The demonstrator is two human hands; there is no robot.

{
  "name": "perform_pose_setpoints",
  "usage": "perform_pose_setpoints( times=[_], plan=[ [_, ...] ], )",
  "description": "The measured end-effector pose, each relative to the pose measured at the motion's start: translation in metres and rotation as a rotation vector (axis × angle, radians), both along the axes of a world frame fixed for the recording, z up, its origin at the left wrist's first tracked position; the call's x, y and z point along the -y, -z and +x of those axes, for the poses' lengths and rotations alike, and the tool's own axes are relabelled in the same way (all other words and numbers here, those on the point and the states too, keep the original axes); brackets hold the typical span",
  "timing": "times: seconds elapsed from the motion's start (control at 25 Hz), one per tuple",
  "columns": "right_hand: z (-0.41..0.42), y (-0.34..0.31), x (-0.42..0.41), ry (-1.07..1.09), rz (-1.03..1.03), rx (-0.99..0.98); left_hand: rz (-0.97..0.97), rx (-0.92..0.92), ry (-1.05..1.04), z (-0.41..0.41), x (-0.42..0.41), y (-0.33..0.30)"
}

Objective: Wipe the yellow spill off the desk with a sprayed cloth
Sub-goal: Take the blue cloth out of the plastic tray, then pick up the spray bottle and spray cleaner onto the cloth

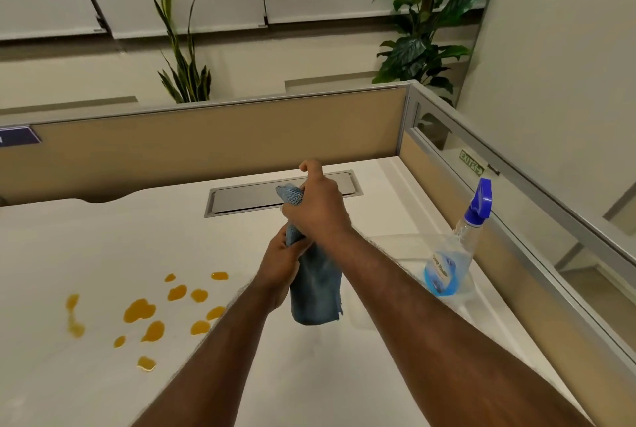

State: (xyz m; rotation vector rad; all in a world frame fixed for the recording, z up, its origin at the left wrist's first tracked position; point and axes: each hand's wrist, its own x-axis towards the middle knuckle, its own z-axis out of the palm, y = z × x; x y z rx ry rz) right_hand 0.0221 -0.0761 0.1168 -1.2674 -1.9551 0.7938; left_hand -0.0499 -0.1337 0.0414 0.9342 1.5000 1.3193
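Two bare hands hold one blue cloth (pixel 315 284) above the white desk (pixel 103 241). The right hand (pixel 318 208) is clenched around the upper part of the cloth, and the left hand (pixel 278 266) grips it just below, from the left side. The cloth is soft, with a fine ribbed weave, and its lower part hangs down in loose folds.

Left of the cloth, the yellow spill (pixel 155 318) lies on the desk as about thirteen separate drops, glossy, rounded and of uneven size. The desk surface is smooth and matte.

Right of the cloth stands one spray bottle (pixel 454 256), of clear plastic with a blue trigger head and a blue label. Behind the cloth, one long grey metal flap (pixel 247 196) is set flat into the desk. Beyond the tan partition (pixel 206 141) there are two green plants.
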Motion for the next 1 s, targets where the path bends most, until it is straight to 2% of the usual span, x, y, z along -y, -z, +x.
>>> perform_pose_setpoints(
  times=[0.08,0.12,0.28,0.36,0.44,0.52,0.6,0.72,1.0],
  plan=[
    [0.003,0.001,-0.001,0.001,-0.036,-0.117,0.021,0.088,-0.078,-0.003,-0.003,-0.001],
    [0.010,0.005,-0.001,0.061,0.028,-0.182,0.031,0.173,-0.107,-0.006,-0.006,-0.001],
    [0.073,0.055,0.003,0.478,0.598,-0.277,0.056,0.500,-0.236,-0.026,-0.018,0.002],
    [0.114,0.088,0.002,0.683,0.719,-0.250,0.059,0.565,-0.256,-0.034,-0.025,0.003],
    [0.149,0.111,-0.005,0.854,0.673,-0.241,0.064,0.600,-0.255,-0.041,-0.030,0.003],
    [0.173,0.119,-0.017,0.947,0.496,-0.274,0.069,0.631,-0.237,-0.046,-0.033,0.003],
    [0.185,0.120,-0.033,0.898,0.331,-0.302,0.072,0.658,-0.217,-0.049,-0.036,0.003],
    [0.193,0.123,-0.053,0.693,0.171,-0.400,0.072,0.668,-0.195,-0.053,-0.038,0.005],
    [0.193,0.123,-0.070,0.605,0.136,-0.361,0.078,0.610,-0.147,-0.057,-0.042,0.005]
  ],
)
